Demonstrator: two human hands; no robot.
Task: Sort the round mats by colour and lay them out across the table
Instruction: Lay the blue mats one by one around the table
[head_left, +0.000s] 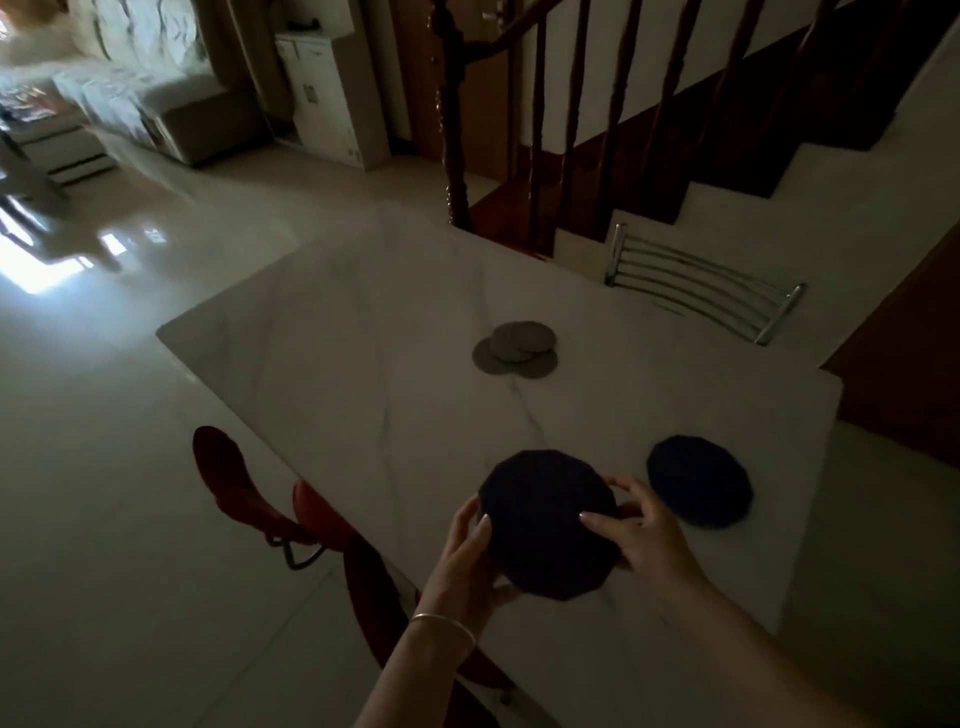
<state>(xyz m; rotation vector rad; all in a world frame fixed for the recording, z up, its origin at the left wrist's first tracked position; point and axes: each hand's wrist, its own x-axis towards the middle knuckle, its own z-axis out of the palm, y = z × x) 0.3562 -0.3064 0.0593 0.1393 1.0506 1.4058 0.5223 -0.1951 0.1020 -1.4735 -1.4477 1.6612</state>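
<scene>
A red chair (270, 499) stands at the table's (363, 332) left edge, partly hidden by the left arm. The left hand (467, 556) grips the dark mat's (545, 519) left rim, fingers hidden beneath. The right hand (639, 530) pinches its right rim. Whether the mat touches the table is unclear. A second dark mat (698, 480) lies just right. Farther back, grey mats (517, 348) overlap; their count is uncertain.

We are gripping dark mat (545, 525) with left hand (465, 561) and right hand (641, 535); second dark mat (698, 480) lying beside; grey mats (517, 348) overlapping farther on table (363, 322).
</scene>
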